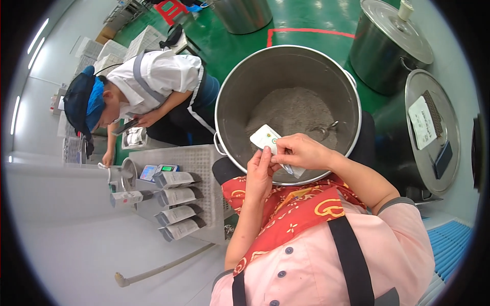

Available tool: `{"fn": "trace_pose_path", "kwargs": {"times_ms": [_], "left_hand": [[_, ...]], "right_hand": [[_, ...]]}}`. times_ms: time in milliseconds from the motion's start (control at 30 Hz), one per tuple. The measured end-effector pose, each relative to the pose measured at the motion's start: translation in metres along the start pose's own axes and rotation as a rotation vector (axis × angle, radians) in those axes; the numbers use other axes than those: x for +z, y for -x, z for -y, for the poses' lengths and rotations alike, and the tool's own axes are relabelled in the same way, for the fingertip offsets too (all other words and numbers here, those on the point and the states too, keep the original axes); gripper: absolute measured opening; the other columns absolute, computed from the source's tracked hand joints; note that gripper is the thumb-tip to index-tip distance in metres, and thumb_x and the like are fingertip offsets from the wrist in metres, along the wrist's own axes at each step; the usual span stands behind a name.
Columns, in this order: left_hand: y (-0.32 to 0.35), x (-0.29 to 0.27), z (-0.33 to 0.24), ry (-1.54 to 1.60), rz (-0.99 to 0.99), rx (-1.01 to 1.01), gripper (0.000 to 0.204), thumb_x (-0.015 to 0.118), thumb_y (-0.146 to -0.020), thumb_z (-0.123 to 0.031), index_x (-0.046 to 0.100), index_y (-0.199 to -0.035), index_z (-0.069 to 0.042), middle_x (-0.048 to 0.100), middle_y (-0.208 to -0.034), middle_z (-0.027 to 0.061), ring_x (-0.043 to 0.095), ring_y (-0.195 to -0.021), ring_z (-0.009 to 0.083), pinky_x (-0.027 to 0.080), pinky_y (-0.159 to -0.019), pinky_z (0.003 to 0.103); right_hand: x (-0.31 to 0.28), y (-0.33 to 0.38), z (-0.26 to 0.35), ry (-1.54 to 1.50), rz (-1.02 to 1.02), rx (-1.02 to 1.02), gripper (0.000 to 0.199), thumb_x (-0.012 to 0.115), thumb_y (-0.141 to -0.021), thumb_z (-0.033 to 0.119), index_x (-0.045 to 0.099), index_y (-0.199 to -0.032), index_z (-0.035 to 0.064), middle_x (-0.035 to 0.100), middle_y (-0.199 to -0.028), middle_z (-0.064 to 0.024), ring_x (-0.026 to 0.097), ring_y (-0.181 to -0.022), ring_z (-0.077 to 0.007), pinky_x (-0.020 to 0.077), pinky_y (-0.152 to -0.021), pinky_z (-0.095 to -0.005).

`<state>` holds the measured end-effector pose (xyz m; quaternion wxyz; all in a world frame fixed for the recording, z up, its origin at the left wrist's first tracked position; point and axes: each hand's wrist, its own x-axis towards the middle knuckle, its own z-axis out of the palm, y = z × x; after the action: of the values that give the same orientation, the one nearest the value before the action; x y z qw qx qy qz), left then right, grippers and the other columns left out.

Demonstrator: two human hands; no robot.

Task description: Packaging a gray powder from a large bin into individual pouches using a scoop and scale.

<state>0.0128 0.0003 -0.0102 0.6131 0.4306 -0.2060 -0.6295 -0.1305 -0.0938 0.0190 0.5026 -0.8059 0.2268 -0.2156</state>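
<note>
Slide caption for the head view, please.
The left hand and right hand hold a white packet over a metal pot of grey powder; pouches rest on a white crate.

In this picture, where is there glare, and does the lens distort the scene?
Head view: bright reflections on the green floor; white, overbright lights at upper left. Head view: fisheye distortion, with a dark rounded border and edges curving near it. Head view: the small pouch looks fairly sharp.

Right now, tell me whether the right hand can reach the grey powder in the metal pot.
Probably yes: the pot is uncovered, and the powder lies ahead of the right hand. That hand is pinching the white pouch, though, and would need freeing first.
</note>
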Motion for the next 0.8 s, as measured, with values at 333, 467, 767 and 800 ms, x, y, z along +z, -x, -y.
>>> {"fn": "trace_pose_path", "kwargs": {"times_ms": [333,467,767,800], "left_hand": [[0.003,-0.02,0.006,0.129,0.039,-0.066,0.026,0.05,-0.092,-0.018,0.051,-0.113,-0.002,0.06,-0.103,0.0055,0.06,-0.088,0.013,0.05,-0.075,0.028],[-0.009,-0.009,0.004,-0.224,-0.001,-0.058,0.024,0.045,-0.092,-0.016,0.054,-0.107,-0.001,0.061,-0.098,0.0037,0.06,-0.08,0.0133,0.047,-0.064,0.027],[-0.006,0.017,-0.001,-1.065,-0.166,0.486,0.012,0.048,-0.087,-0.007,0.054,-0.088,0.003,0.057,-0.07,0.0225,0.06,-0.067,0.038,0.046,-0.056,0.041],[-0.005,0.021,-0.006,-1.011,-0.152,0.473,0.014,0.047,-0.089,-0.009,0.054,-0.087,0.003,0.058,-0.068,0.018,0.059,-0.063,0.0312,0.044,-0.054,0.037]], "right_hand": [[0.006,-0.008,0.0,-0.085,0.136,-0.022,0.035,0.06,-0.085,0.029,0.049,-0.066,0.0027,0.051,-0.06,-0.012,0.049,-0.056,-0.0232,0.0383,-0.055,-0.0352],[0.011,-0.009,-0.013,-0.114,0.056,-0.032,0.035,0.06,-0.086,0.033,0.049,-0.07,0.0029,0.052,-0.063,-0.0104,0.05,-0.057,-0.0205,0.0389,-0.056,-0.0341],[0.021,-0.002,0.0,-0.383,0.123,0.323,0.057,0.035,-0.095,0.05,0.052,-0.094,-0.0043,0.054,-0.066,-0.0085,0.053,-0.06,-0.0142,0.0422,-0.053,-0.0286],[0.023,-0.002,-0.003,-0.384,0.065,0.295,0.056,0.035,-0.096,0.045,0.056,-0.089,-0.0061,0.054,-0.063,-0.0081,0.051,-0.057,-0.013,0.041,-0.051,-0.0283]]}}
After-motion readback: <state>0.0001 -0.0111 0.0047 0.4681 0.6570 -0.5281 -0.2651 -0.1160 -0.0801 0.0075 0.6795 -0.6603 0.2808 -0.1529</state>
